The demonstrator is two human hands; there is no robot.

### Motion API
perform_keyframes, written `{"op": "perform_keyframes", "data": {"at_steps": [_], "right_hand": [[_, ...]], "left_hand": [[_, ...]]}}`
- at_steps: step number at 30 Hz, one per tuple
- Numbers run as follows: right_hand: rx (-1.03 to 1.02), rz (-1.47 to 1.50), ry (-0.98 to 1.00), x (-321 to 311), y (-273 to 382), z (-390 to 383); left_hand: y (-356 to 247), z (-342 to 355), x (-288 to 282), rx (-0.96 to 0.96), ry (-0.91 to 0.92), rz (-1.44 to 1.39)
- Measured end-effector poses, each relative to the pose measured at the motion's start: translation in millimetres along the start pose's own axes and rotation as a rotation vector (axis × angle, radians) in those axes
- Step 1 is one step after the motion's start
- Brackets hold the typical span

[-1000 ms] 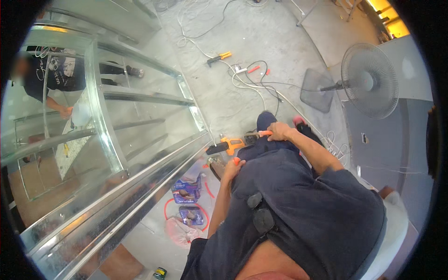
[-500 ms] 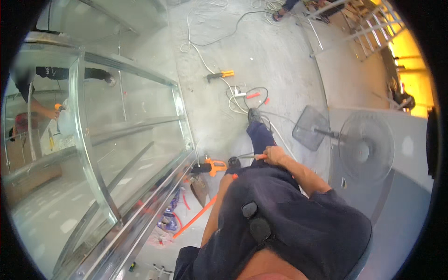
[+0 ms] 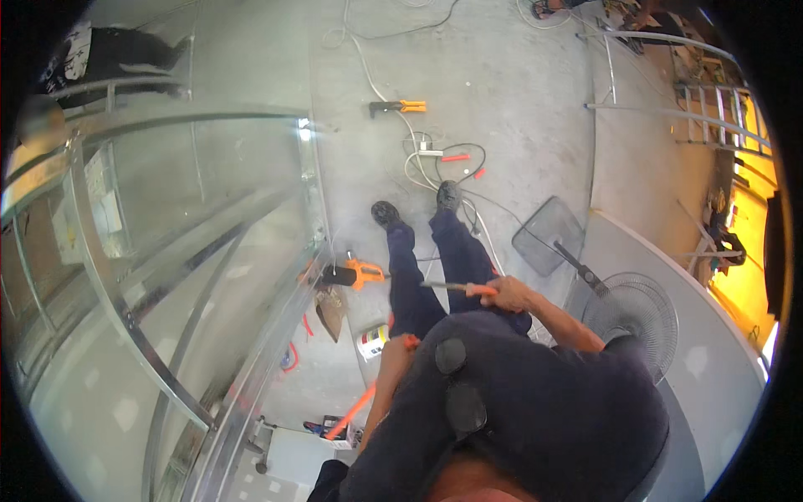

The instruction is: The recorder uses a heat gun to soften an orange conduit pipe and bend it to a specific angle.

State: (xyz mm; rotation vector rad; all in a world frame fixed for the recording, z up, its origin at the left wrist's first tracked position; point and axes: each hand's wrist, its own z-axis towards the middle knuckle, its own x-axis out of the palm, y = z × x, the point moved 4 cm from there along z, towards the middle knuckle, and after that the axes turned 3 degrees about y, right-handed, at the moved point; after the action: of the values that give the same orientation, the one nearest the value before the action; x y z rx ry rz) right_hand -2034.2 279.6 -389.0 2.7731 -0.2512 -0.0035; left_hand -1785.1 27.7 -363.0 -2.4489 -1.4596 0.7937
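Observation:
My right hand (image 3: 510,297) is closed around the orange handle of a hand tool with a narrow metal blade (image 3: 439,286). The blade points left across the front of my thighs, and its exact kind is unclear. Low at my left side, my left hand (image 3: 396,355) grips an orange tube (image 3: 355,410), whose short upper end shows above the fist. The lower length slants down behind my forearm, which hides part of it. Beside that hand a white tub (image 3: 371,341) stands on the floor.
A metal stud frame (image 3: 117,301) rises on my left. An orange-and-black power tool (image 3: 358,274) lies near its base. Ahead are a yellow-handled tool (image 3: 400,107), cables and a white power strip (image 3: 429,153). A standing fan (image 3: 631,322) is close on my right.
My left foot has stepped forward, level with the right one. My left hand, hidden earlier, now shows with the orange tube. The blade stays in my right hand; the white tub has come into view.

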Motion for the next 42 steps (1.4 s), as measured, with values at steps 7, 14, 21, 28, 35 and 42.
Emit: {"op": "perform_keyframes", "data": {"at_steps": [7, 14, 21, 28, 35, 42], "right_hand": [[-0.082, 0.218, 0.112, 71.2, -74.8, -1.5], [0.172, 0.322, 0.289, 48.1, -34.8, -27.9], [0.108, 0.215, 0.288, 2.7, -15.4, -39.4], [0.142, 0.078, 0.245, -19.9, -32.1, -2.5], [0.122, 0.03, 0.289, -18.1, -45.4, 34.7], [0.08, 0.391, 0.3, -27.6, -63.4, 71.6]], "left_hand": [[-17.6, -5.1, -29.9, -0.123, 0.162, 0.007], [-25.5, -18.5, -34.0, -0.217, 0.19, -0.006], [-48.6, -20.1, -22.1, -0.256, 0.158, -0.061], [-64.5, 6.0, -15.9, -0.28, 0.059, -0.266], [-39.1, 48.0, 1.2, -0.249, 0.129, -0.21], [-13.0, 89.0, -18.2, -0.105, -0.07, -0.207]]}}
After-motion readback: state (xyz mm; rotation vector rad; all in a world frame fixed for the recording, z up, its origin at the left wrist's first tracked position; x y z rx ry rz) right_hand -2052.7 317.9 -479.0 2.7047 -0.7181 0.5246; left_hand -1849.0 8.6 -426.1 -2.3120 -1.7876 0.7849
